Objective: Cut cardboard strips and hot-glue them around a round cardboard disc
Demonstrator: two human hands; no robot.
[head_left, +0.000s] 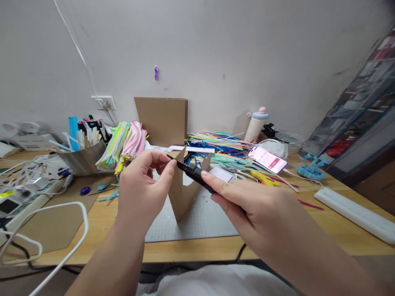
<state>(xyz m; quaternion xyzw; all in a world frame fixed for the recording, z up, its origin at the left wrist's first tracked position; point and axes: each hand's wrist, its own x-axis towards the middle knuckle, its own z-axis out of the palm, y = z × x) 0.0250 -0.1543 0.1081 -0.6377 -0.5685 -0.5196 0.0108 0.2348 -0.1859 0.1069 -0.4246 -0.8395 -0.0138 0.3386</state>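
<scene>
Hands, two: left hand (145, 187) on one folded brown cardboard piece (176, 201), right hand (256, 201) on one slim black cutter (200, 177)

The left thumb and fingers are pinched on the cardboard's upper edge, beside the cutter's tip; the right hand is clamped around its handle. The cardboard is upright over one grey cutting mat (212, 228) on the wooden desk (345, 234); whether it touches the mat, I cannot tell.

Beyond lie multicoloured fuzzy stems (216, 142), too many to count, one yellow-handled tool (264, 178) and one lit phone (268, 159). One cream bottle with a blue-and-pink lid (256, 125) stands behind. Farther left are two striped pastel bundles (123, 144), near brown cardboard sheets (161, 120) against the wall.
</scene>
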